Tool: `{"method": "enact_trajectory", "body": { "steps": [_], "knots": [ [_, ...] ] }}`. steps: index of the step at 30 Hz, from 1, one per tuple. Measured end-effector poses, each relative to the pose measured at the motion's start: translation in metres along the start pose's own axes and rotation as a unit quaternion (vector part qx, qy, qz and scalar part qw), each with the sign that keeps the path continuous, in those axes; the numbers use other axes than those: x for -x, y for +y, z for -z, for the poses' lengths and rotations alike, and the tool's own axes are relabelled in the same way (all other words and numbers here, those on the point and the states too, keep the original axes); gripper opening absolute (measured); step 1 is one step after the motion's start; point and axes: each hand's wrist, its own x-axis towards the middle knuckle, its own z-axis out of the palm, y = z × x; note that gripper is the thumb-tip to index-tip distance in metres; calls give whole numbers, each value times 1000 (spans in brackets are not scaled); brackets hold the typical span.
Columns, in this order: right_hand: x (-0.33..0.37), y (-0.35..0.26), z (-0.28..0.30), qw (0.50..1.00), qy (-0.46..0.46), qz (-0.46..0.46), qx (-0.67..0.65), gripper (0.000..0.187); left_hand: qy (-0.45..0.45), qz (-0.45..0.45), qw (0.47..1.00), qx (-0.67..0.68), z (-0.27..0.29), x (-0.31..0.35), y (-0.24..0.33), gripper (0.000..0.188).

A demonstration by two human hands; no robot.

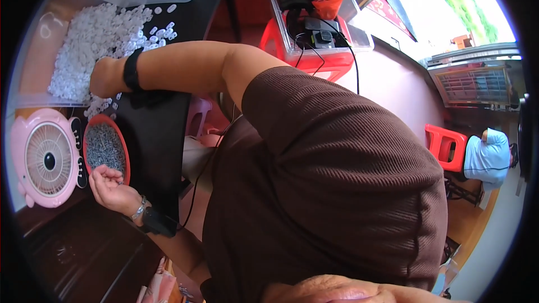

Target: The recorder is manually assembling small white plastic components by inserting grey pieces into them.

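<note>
The left hand [106,186] has its fingers [112,174] curled nearly closed, tips pinched at the lower rim of the red bowl [124,160] of small grey metal parts [104,147] (what they pinch is too small to tell). The right hand [104,77] rests in the heap of white plastic pieces [92,39]; its fingers are hidden, so I cannot tell their spread. A pink fan [46,158] lies beside the bowl on the dark surface [154,134]

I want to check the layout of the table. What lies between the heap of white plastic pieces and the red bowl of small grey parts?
In the head view, only a few stray white pieces on the black tabletop separate the heap of white pieces from the red bowl.
</note>
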Motion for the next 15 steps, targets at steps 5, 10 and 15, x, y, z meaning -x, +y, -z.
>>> {"method": "enact_trajectory", "body": {
  "steps": [5, 10, 15],
  "knots": [
    [-1, -5, -6, 998, 57, 10, -26, 20, -21, 15, 1000, -2, 7, 4, -1, 23],
    [10, 9, -7, 995, 85, 16, -47, 18, -16, 31, 998, 52, 0, 5, -2, 17],
    [12, 10, 18, 994, 75, 12, -83, 18, -15, -8, 1000, 4, 0, 4, 2, 23]
  ]
}}
